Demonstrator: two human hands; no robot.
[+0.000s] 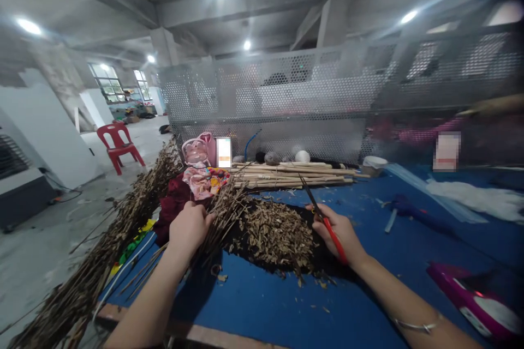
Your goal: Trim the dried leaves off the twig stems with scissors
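Note:
My left hand (189, 229) is closed around a bunch of dried plant stalks (223, 212), which fans out to the upper right and lower left of my fist. In my right hand (338, 232) is a pair of red-handled scissors (332, 234), its dark blades pointing up and to the left. Whether the blades are apart is hard to make out. Between my hands lies a heap of dry brown plant pieces (278, 234) on a black cloth (241, 245), which rests on the blue tabletop (254, 294).
Wooden sticks (295, 174) lie behind the heap. A pink bag (200, 150) and patterned cloth (202, 180) sit at back left. Long dried stalks (114, 223) hang along the table's left side. A magenta device (470, 294) is at right. A perforated metal panel (278, 92) stands behind.

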